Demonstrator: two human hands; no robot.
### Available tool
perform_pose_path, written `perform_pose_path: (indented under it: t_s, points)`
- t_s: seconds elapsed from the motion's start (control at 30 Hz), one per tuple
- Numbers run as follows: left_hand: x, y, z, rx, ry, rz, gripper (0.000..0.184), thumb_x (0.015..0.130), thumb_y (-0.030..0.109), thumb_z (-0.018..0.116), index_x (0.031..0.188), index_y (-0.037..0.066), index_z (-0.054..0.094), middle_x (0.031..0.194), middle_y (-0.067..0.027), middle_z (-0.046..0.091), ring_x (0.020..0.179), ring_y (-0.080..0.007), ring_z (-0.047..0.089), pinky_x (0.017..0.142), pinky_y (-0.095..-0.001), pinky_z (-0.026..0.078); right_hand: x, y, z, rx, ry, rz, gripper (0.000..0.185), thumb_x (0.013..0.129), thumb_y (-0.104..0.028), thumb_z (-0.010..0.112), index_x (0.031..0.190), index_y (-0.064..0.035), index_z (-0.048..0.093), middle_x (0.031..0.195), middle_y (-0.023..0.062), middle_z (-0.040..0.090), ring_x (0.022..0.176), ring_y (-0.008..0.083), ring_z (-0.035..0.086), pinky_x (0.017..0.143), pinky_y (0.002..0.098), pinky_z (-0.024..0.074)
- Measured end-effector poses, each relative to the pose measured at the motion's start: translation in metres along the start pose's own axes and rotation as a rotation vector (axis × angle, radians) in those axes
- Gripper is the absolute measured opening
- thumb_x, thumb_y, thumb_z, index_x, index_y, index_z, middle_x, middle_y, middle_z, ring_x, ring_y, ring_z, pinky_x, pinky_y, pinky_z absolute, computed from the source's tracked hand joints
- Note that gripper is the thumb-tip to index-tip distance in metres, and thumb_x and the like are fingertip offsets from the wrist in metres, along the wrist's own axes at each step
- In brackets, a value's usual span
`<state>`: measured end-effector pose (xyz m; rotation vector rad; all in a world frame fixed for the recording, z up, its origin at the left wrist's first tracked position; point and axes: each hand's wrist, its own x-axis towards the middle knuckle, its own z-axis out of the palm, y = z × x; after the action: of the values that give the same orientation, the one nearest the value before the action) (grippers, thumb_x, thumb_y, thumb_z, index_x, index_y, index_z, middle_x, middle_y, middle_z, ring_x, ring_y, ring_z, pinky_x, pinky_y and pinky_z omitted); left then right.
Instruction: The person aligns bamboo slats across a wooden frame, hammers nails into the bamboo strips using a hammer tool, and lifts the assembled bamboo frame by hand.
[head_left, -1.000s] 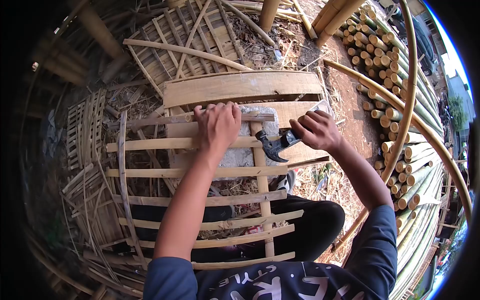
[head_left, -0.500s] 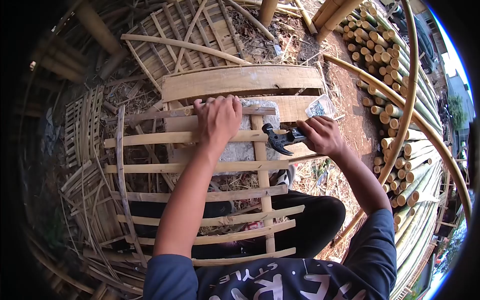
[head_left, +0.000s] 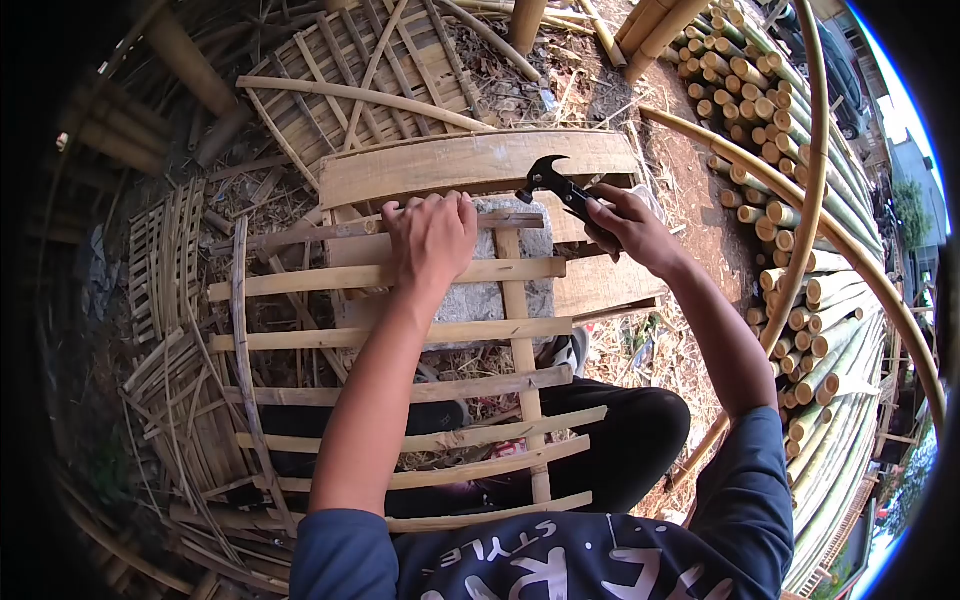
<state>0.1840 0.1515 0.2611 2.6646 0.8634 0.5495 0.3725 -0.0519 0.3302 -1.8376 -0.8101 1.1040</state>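
My right hand is closed around the grip of a black claw hammer, whose head is raised above the upper end of a slatted bamboo frame. Fingers curled, my left hand grips the top bamboo slat of that frame. Several parallel slats cross an upright bamboo strip on the right and a greyer strip on the left. Under the top slats lies a grey stone block. The frame's lower part rests over my legs.
A wooden plank lies just beyond the frame. A clear tub is partly hidden behind my right hand. Cut bamboo poles are stacked at the right, with a long curved pole before them. A slatted panel lies at the back.
My right hand has lifted the hammer up and away from the frame, its head now higher in view. My left hand stays on the top slat.
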Motion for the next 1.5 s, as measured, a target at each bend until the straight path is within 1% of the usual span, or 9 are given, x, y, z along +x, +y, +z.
perform_pose_path:
  t_s: [0.4, 0.5, 0.67, 0.8, 0.93, 1.07, 1.23, 1.3, 1.5]
  points:
    - [-0.001, -0.003, 0.003, 0.026, 0.006, 0.018, 0.034, 0.100, 0.027, 0.045, 0.083, 0.009, 0.069, 0.082, -0.0127, 0.073, 0.082, -0.0332, 0.068, 0.087, -0.0486, 0.038, 0.003, -0.022, 0.002, 0.084, 0.235, -0.025, 0.047, 0.108, -0.036, 0.049, 0.146, -0.0085, 0.052, 0.074, -0.0045, 0.052, 0.059, 0.0021, 0.044, 0.047, 0.0194, 0.0366]
    - [0.000, -0.002, 0.004, 0.012, 0.074, 0.043, 0.035, 0.099, 0.027, 0.049, 0.078, 0.009, 0.070, 0.078, -0.0133, 0.072, 0.076, -0.0311, 0.068, 0.086, -0.0478, 0.038, 0.003, -0.016, -0.002, -0.540, -0.052, -0.148, 0.044, 0.108, -0.038, 0.049, 0.137, -0.0058, 0.056, 0.076, -0.0030, 0.052, 0.060, 0.0026, 0.046, 0.048, 0.0196, 0.0388]
    - [-0.002, -0.001, 0.004, 0.033, 0.063, 0.033, 0.036, 0.099, 0.028, 0.047, 0.078, 0.009, 0.070, 0.079, -0.0125, 0.073, 0.078, -0.0306, 0.068, 0.086, -0.0477, 0.038, 0.002, -0.032, 0.002, 0.262, 0.219, -0.113, 0.039, 0.108, -0.036, 0.048, 0.132, -0.0060, 0.057, 0.075, -0.0053, 0.048, 0.053, 0.0023, 0.038, 0.045, 0.0183, 0.0284]
    - [0.002, -0.001, 0.003, 0.028, 0.053, 0.026, 0.036, 0.099, 0.027, 0.047, 0.077, 0.010, 0.069, 0.079, -0.0122, 0.073, 0.079, -0.0299, 0.068, 0.087, -0.0480, 0.038, 0.000, -0.034, 0.008, -0.423, -0.098, 0.052, 0.045, 0.107, -0.035, 0.051, 0.144, -0.0093, 0.055, 0.073, -0.0048, 0.050, 0.055, 0.0057, 0.046, 0.050, 0.0237, 0.0404]
    - [0.001, -0.001, -0.001, 0.036, -0.001, 0.004, 0.034, 0.100, 0.027, 0.045, 0.083, 0.009, 0.069, 0.083, -0.0128, 0.073, 0.083, -0.0320, 0.069, 0.087, -0.0490, 0.039, 0.007, -0.024, 0.005, 0.332, 0.173, 0.004, 0.038, 0.108, -0.039, 0.048, 0.132, -0.0101, 0.055, 0.074, -0.0051, 0.048, 0.051, 0.0001, 0.030, 0.041, 0.0188, 0.0213]
    - [-0.001, 0.000, -0.001, 0.051, -0.030, 0.017, 0.034, 0.101, 0.026, 0.043, 0.085, 0.009, 0.068, 0.085, -0.0131, 0.073, 0.085, -0.0328, 0.069, 0.087, -0.0491, 0.039, 0.003, -0.034, 0.007, -0.327, -0.079, 0.184, 0.047, 0.106, -0.040, 0.053, 0.143, -0.0116, 0.054, 0.075, -0.0050, 0.053, 0.052, 0.0039, 0.042, 0.043, 0.0205, 0.0318]
    - [0.000, -0.002, 0.004, 0.034, 0.034, 0.012, 0.033, 0.098, 0.026, 0.048, 0.080, 0.010, 0.069, 0.079, -0.0129, 0.072, 0.080, -0.0297, 0.069, 0.088, -0.0484, 0.038, 0.018, -0.011, 0.011, 0.327, 0.281, -0.028, 0.044, 0.106, -0.038, 0.054, 0.140, -0.0094, 0.056, 0.077, -0.0035, 0.053, 0.056, 0.0025, 0.040, 0.046, 0.0200, 0.0341]
    - [-0.001, -0.001, 0.004, 0.036, 0.024, 0.023, 0.032, 0.098, 0.026, 0.048, 0.080, 0.010, 0.069, 0.080, -0.0126, 0.072, 0.080, -0.0297, 0.069, 0.087, -0.0485, 0.038, 0.008, -0.026, 0.008, -0.363, -0.102, 0.054, 0.040, 0.106, -0.037, 0.054, 0.133, -0.0076, 0.058, 0.077, -0.0038, 0.052, 0.055, 0.0023, 0.039, 0.045, 0.0210, 0.0310]
    - [-0.008, -0.003, 0.008, 0.059, 0.044, 0.038, 0.030, 0.098, 0.025, 0.047, 0.081, 0.011, 0.069, 0.080, -0.0110, 0.073, 0.079, -0.0296, 0.069, 0.085, -0.0487, 0.038, 0.010, -0.027, 0.010, 0.278, 0.246, -0.117, 0.038, 0.106, -0.037, 0.053, 0.131, -0.0079, 0.058, 0.070, -0.0068, 0.049, 0.052, 0.0019, 0.036, 0.044, 0.0210, 0.0269]
